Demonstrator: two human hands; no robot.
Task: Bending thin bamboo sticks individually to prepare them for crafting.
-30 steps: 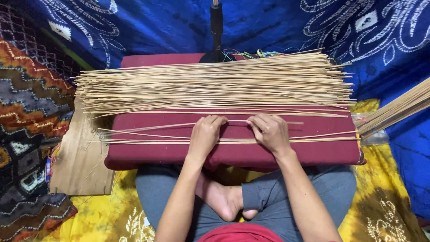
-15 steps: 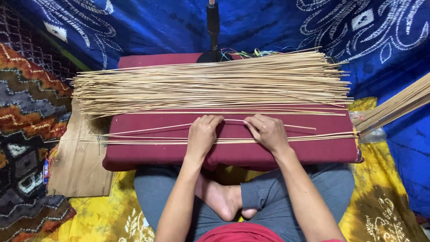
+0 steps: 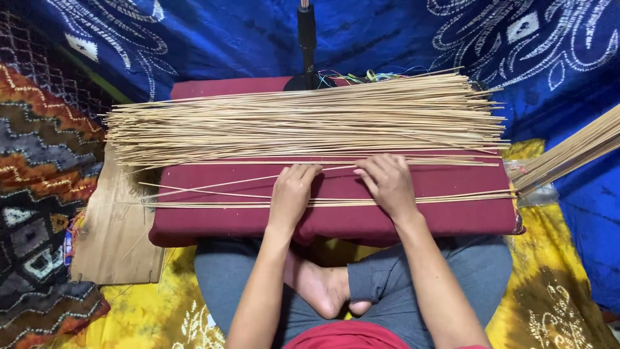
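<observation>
A large heap of thin pale bamboo sticks lies across the far half of a maroon padded board over my lap. A smaller row of sticks lies along the board's near edge. My left hand and my right hand rest palm down on the board, side by side, fingers pointing toward the heap. The fingertips of both hands press on a single thin stick that slants across the board. Neither hand is closed around anything.
A black stand pole rises behind the board. Another bundle of sticks pokes in from the right. A flat brown board lies at the left on patterned cloth. Blue cloth hangs behind; yellow cloth covers the floor.
Both hands have slid slightly away from me toward the heap. The single slanted stick under the fingertips has shifted with them.
</observation>
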